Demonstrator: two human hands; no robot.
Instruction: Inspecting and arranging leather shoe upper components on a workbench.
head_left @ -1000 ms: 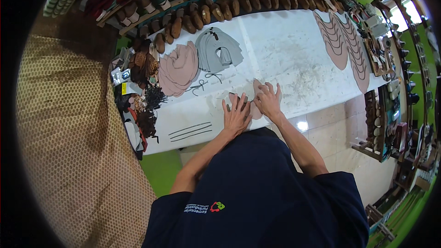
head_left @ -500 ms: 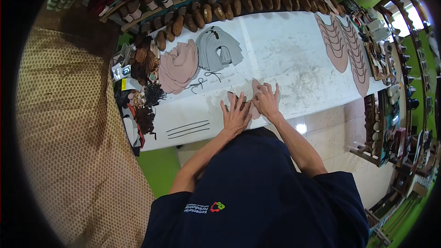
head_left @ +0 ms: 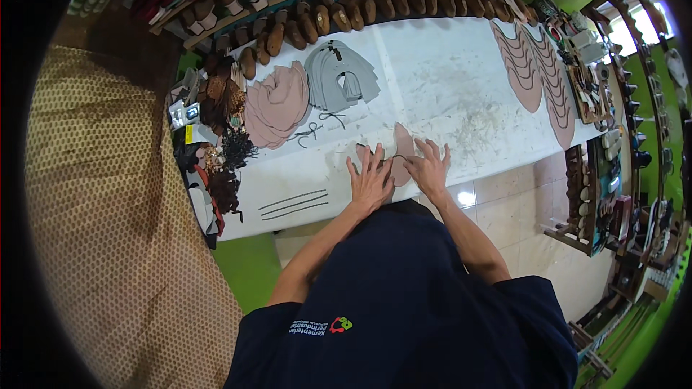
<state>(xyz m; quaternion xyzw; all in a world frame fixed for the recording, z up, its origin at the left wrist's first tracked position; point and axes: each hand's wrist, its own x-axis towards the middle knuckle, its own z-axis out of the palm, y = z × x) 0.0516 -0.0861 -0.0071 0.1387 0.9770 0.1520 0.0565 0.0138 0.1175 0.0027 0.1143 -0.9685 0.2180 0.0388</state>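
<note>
On the white worktable [head_left: 346,166], close to my body, lies a pink sole-shaped piece [head_left: 403,140]. My left hand [head_left: 371,181] rests with fingers spread over the lower left part, where a second pink piece with a dark edge shows partly under the fingers. A short dark strip [head_left: 396,157] runs across the pink piece between my two hands. At the strip's right end, the thumb and forefinger of my right hand [head_left: 429,173] come together on it, while its other fingers are raised and apart. The fingers partly cover both pieces.
Three dark strips [head_left: 293,204] lie at the front left. Behind them are fanned pink pieces [head_left: 277,104] and grey pieces [head_left: 342,75]. Overlapping pink soles with dark curved edges [head_left: 551,86] lie at the right. Brown shoe lasts [head_left: 353,11] line the back edge.
My right hand has shifted slightly to the right, uncovering more of the pink piece and the dark strip. My left hand stays nearly in place.
</note>
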